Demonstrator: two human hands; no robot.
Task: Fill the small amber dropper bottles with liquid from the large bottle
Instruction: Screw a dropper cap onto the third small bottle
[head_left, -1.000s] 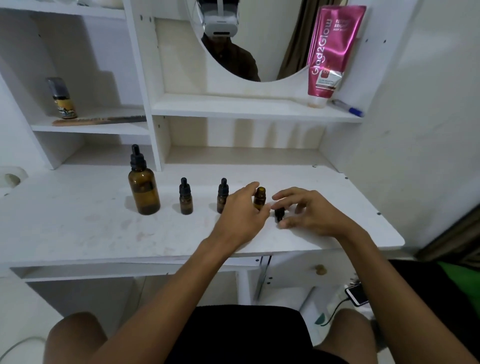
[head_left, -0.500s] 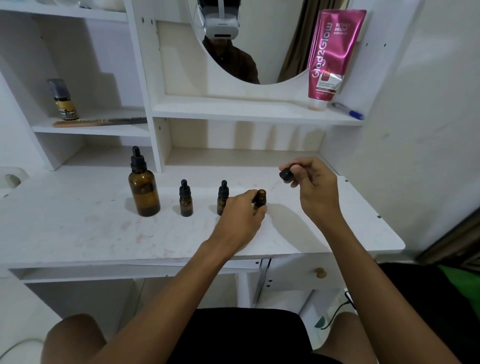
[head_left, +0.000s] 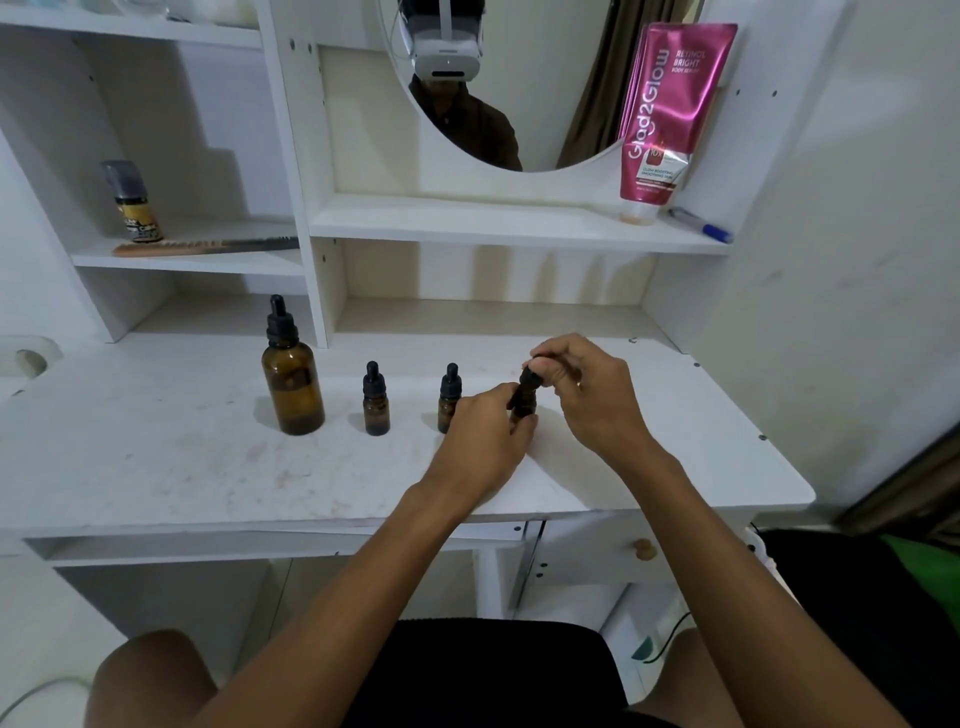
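Amber glass sits at the centre of this moment. The rightmost small bottle (head_left: 523, 411) stands on the white desk (head_left: 156, 457) at the right end of the row. The left hand (head_left: 483, 441) has its fingers curled round the bottle's body and steadies it. The right hand (head_left: 587, 395) reaches in from the right and pinches the black dropper cap (head_left: 531, 375) between thumb and fingertips, right at the bottle's neck. We take this to be the cap step on that bottle. Whether the cap is being screwed on or off we cannot tell, though it looks a little tilted on the neck. To the left, the middle small bottle (head_left: 449, 397) and the left small bottle (head_left: 376, 402) stand capped and apart from each other. The large bottle (head_left: 292, 387) stands further left, also capped, and neither hand touches it. How full any bottle is we cannot make out through the dark glass. If the cap is going on, the next move calls for seating it straight and twisting while the left hand resists the turn. If it is coming off, we judge that a hand must then let go and reach far left to the large bottle's dropper.
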